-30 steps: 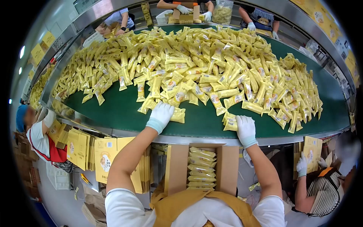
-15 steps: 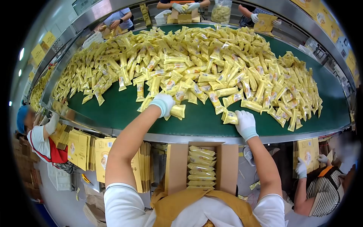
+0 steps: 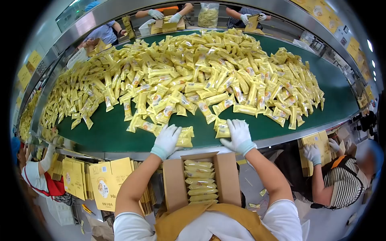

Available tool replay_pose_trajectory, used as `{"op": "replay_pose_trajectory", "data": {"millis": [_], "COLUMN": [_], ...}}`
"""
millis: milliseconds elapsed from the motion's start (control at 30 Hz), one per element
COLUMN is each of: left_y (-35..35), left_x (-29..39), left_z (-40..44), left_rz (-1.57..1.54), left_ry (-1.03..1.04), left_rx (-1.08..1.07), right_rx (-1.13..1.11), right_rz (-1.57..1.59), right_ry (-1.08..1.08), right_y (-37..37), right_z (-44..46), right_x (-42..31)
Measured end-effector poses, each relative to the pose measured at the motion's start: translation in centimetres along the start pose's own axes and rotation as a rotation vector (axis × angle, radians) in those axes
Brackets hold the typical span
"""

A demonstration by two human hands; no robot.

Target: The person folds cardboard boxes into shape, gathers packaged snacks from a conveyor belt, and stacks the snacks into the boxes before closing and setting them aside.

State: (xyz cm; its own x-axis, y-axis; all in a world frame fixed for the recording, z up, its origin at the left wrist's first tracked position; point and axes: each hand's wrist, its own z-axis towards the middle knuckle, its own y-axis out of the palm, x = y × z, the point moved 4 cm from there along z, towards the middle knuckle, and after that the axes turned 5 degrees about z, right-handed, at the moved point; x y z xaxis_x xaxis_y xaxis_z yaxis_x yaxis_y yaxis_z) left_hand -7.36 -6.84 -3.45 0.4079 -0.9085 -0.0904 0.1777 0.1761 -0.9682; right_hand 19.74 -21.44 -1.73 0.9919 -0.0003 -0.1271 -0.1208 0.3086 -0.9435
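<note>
In the head view, the left hand [image 3: 167, 139] is resting half-curled against wrapped packets [image 3: 185, 138] by the green belt's [image 3: 100, 134] near edge, while the right hand [image 3: 240, 135], thumb apart from its fingers, is touching a smaller cluster [image 3: 221, 127] along that edge; whether either is gripping, I cannot tell. An open carton [image 3: 228, 176] holding a row of packets [image 3: 200, 186] is standing just off that edge between the forearms, its side flaps spreading outward, probably keeping the mouth clear and within easy reach.

This is a factory packing room: yellow packets [image 3: 193, 76] lie heaped on a green belt [image 3: 96, 134], and people [image 3: 339, 182] in gloves [image 3: 312, 154] work around it with boxes [image 3: 229, 176].
</note>
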Motion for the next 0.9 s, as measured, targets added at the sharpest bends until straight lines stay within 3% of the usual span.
{"op": "replay_pose_trajectory", "data": {"millis": [33,67,200,267,300,400,500,567,633,667,700,767,833,900], "left_y": [-1.1,-1.2,-1.3,-2.9,-3.0,-0.7,-0.8,-1.1,-3.3,-5.2,-0.8,-1.5,-1.2,-0.4], "left_x": [0.3,0.5,0.1,0.1,0.1,-0.1,-0.4,-1.1,-1.9,-2.0,-4.4,-5.7,-6.9,-6.7], "left_z": [-0.2,-0.2,0.9,2.1,2.0,0.7,0.2,0.0,0.4,1.0,0.5,2.0,3.9,5.3], "left_rz": [-0.012,0.000,-0.061,-0.098,-0.054,0.083,-0.213,-0.334,-0.566,-1.137,-0.940,-0.571,-0.791,-0.613], "left_ry": [0.022,0.014,-0.061,-0.109,-0.087,-0.047,-0.200,-0.307,-0.433,-0.539,-0.730,-0.740,-0.710,-0.684], "left_rx": [0.023,-0.113,-0.351,-0.489,-0.414,-0.166,-0.419,-0.300,-0.156,-0.165,-0.002,0.269,0.167,-0.129], "right_rx": [0.051,-0.050,-0.114,-0.343,-0.456,-0.516,-0.364,-0.204,-0.276,-0.312,-0.334,-0.383,-0.409,-0.392], "right_rz": [-0.041,-0.062,0.040,-0.013,-0.040,-0.054,-0.019,0.117,0.324,0.429,0.401,0.344,0.185,0.041], "right_ry": [-0.060,-0.046,0.076,0.146,0.172,0.166,0.238,0.280,0.362,0.406,0.423,0.468,0.412,0.366], "right_y": [-0.5,0.2,1.0,-0.5,-0.7,-1.0,-1.8,-1.3,-0.9,-0.4,-0.1,0.3,0.2,0.1], "right_z": [-0.9,-1.8,-1.5,0.4,1.1,3.1,5.3,5.2,4.8,4.8,5.0,4.8,4.9,4.5], "right_x": [-0.7,-0.6,1.8,2.1,2.0,3.2,7.8,12.0,14.4,15.2,15.2,15.3,14.2,13.6]}}
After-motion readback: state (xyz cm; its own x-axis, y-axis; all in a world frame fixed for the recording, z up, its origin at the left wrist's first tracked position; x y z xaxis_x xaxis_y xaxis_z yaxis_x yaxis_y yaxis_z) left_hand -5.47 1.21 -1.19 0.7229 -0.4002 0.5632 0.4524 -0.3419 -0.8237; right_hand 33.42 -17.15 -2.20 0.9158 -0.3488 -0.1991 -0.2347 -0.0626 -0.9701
